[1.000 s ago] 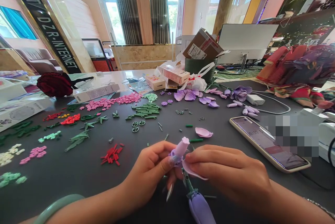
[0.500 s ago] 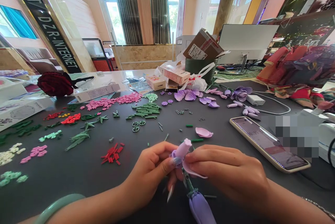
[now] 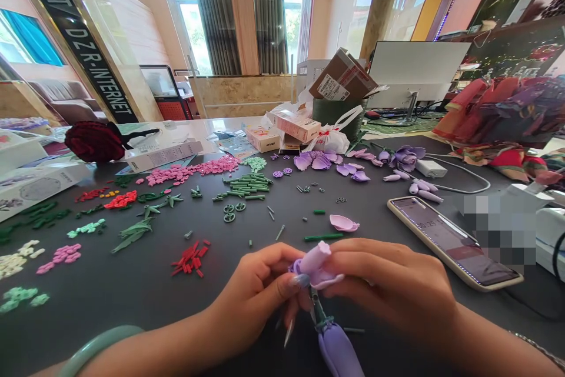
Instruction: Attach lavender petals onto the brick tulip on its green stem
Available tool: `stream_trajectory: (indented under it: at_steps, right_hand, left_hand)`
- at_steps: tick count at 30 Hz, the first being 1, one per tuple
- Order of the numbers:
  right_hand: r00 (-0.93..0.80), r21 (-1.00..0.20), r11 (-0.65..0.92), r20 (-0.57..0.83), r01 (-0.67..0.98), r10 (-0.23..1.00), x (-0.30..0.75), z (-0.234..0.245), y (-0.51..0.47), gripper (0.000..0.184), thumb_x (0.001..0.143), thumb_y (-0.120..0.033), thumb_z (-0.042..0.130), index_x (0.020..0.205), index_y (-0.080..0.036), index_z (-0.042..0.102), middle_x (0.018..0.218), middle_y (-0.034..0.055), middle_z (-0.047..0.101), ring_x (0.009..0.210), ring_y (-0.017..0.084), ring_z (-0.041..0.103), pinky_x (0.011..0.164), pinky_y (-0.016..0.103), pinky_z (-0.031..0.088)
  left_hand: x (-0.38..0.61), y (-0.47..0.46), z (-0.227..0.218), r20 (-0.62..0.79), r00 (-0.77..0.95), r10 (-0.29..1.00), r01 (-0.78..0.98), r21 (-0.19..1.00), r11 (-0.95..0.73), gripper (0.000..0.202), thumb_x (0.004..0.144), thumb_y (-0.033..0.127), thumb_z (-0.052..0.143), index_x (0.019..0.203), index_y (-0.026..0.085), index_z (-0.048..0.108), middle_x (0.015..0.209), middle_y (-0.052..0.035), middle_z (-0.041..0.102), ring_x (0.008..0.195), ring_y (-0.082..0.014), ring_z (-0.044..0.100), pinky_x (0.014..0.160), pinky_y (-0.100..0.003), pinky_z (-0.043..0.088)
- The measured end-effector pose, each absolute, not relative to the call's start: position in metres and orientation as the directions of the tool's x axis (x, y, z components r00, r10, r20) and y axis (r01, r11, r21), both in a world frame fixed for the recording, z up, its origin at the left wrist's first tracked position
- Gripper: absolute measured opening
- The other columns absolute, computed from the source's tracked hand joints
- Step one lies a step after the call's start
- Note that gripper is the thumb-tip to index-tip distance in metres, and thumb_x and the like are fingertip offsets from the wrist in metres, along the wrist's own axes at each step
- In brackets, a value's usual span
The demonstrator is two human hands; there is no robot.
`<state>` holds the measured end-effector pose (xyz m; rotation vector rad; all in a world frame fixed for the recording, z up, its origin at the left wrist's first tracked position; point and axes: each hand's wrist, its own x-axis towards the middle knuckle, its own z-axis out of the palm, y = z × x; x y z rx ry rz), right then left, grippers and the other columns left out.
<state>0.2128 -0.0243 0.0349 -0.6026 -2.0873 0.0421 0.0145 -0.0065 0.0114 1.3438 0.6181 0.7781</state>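
Note:
My left hand (image 3: 256,292) pinches the base of a small purple brick flower bud (image 3: 314,260) held just above the dark table (image 3: 132,289). My right hand (image 3: 388,286) is closed on a pale pink petal piece (image 3: 329,279) pressed against that bud. A green stem runs down from the bud to a larger closed purple bud (image 3: 338,350) near the front edge. A loose pink petal (image 3: 343,223) and a green rod (image 3: 323,237) lie just beyond my hands.
A phone (image 3: 452,242) lies to the right with a cable behind it. Sorted piles of small pieces cover the table: red (image 3: 189,259), pink (image 3: 185,172), green rods (image 3: 247,184), purple petals (image 3: 315,160). Boxes, a bag and a monitor (image 3: 415,71) stand at the back.
The bud has tilted to the right and sunk slightly. My right hand has brought the pink petal up against its side. My left hand has barely moved.

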Motion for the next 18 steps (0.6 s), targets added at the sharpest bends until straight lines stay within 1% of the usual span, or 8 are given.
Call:
stream_trajectory:
  at_steps: [3,5,8,10,13,14,16,18]
  right_hand:
    - [-0.332,-0.281,0.823,0.814,0.493,0.476,0.2120,0.0313,-0.0243,0.012,0.093,-0.037,0.056,0.095,-0.025,0.059,0.075,-0.0018,0.075,0.063,0.012,0.072,0.063,0.017,0.059]
    - [-0.322,-0.282,0.803,0.808,0.525,0.494,0.2131,0.0289,-0.0235,0.017,0.091,-0.041,0.058,0.098,-0.026,0.058,0.076,-0.0019,0.075,0.062,0.013,0.072,0.062,0.018,0.059]
    - [-0.392,-0.273,0.829,0.780,0.489,0.488,0.2148,0.0272,-0.0219,0.018,0.092,-0.035,0.058,0.107,-0.025,0.058,0.086,0.0012,0.076,0.072,0.015,0.073,0.068,0.020,0.060]
    - [-0.427,-0.279,0.854,0.772,0.440,0.471,0.2146,0.0272,-0.0212,0.022,0.094,-0.028,0.056,0.115,-0.024,0.057,0.093,0.0029,0.075,0.079,0.014,0.073,0.072,0.020,0.059]
    - [-0.465,-0.284,0.879,0.762,0.384,0.449,0.2129,0.0275,-0.0211,0.024,0.094,-0.024,0.055,0.118,-0.023,0.056,0.093,0.0031,0.074,0.080,0.013,0.071,0.071,0.019,0.058]
    - [-0.480,-0.283,0.885,0.758,0.369,0.442,0.2126,0.0279,-0.0212,0.023,0.094,-0.026,0.055,0.117,-0.023,0.057,0.092,0.0032,0.074,0.079,0.012,0.071,0.070,0.019,0.057]
    - [-0.505,-0.291,0.893,0.745,0.344,0.437,0.2142,0.0304,-0.0203,0.027,0.092,-0.036,0.057,0.115,-0.021,0.058,0.090,0.0034,0.074,0.076,0.012,0.070,0.068,0.018,0.057]
    - [-0.491,-0.314,0.877,0.736,0.363,0.466,0.2200,0.0367,-0.0151,0.032,0.092,-0.044,0.055,0.113,-0.020,0.060,0.086,0.0028,0.074,0.073,0.011,0.070,0.067,0.018,0.057]
  left_hand:
    - [0.0142,-0.0072,0.0108,0.023,0.630,0.776,-0.115,0.991,0.064,0.039,0.078,0.052,0.069,0.088,0.015,0.060,0.062,0.0006,0.062,0.046,-0.0078,0.050,0.046,-0.019,0.039]
    - [0.0135,-0.0074,0.0106,0.016,0.640,0.768,-0.101,0.993,0.063,0.039,0.077,0.051,0.070,0.088,0.015,0.061,0.063,0.0003,0.063,0.046,-0.0079,0.050,0.046,-0.019,0.039]
    - [0.0121,-0.0068,0.0092,0.043,0.644,0.764,-0.100,0.995,0.028,0.040,0.079,0.054,0.066,0.091,0.016,0.062,0.064,0.0010,0.061,0.046,-0.0079,0.050,0.047,-0.020,0.040]
    - [0.0114,-0.0062,0.0071,0.075,0.651,0.756,-0.129,0.992,0.012,0.042,0.077,0.054,0.068,0.096,0.017,0.063,0.067,0.0010,0.061,0.051,-0.0091,0.052,0.051,-0.021,0.042]
    - [0.0115,-0.0055,0.0044,0.089,0.654,0.751,-0.151,0.988,0.014,0.045,0.067,0.043,0.081,0.100,0.018,0.064,0.077,0.0002,0.062,0.063,-0.0116,0.055,0.060,-0.023,0.044]
    - [0.0118,-0.0054,0.0043,0.080,0.644,0.761,-0.143,0.990,0.017,0.043,0.065,0.039,0.084,0.097,0.018,0.064,0.077,0.0005,0.062,0.065,-0.0117,0.054,0.061,-0.023,0.043]
    - [0.0126,-0.0052,0.0057,0.051,0.606,0.794,-0.127,0.991,0.033,0.038,0.061,0.036,0.086,0.084,0.017,0.062,0.071,0.0026,0.059,0.061,-0.0102,0.050,0.058,-0.021,0.039]
    - [0.0131,-0.0049,0.0085,0.034,0.555,0.831,-0.139,0.989,0.052,0.040,0.059,0.040,0.086,0.073,0.016,0.057,0.063,0.0046,0.055,0.056,-0.0088,0.046,0.052,-0.020,0.035]
